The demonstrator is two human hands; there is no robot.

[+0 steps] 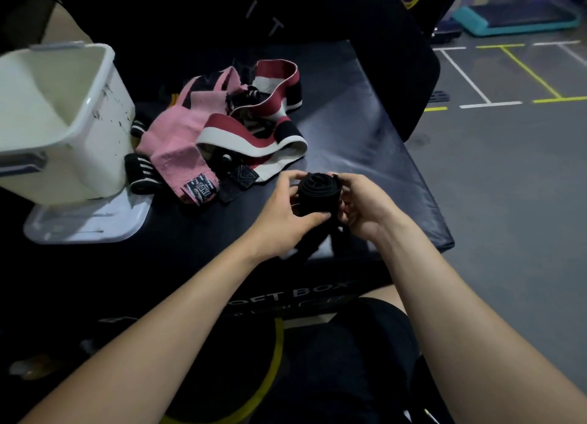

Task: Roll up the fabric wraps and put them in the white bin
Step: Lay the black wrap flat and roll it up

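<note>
Black wrap roll (318,195) between both hands (320,214)

Black padded box (365,131) under bin (95,106), wraps (178,144)

Black roll (318,192), pink wrap (173,144), red-white-black striped band (254,138) (looped), white bin (63,112), black mat (349,131)

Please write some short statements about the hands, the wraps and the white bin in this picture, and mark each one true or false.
1. Both hands hold a black roll of wrap. True.
2. The pink wrap lies inside the white bin. False: it lies on the black pad beside the bin.
3. The white bin stands on the person's left. True.
4. The right hand rests on the red, white and black band. False: it grips the black roll with the left hand.
</note>
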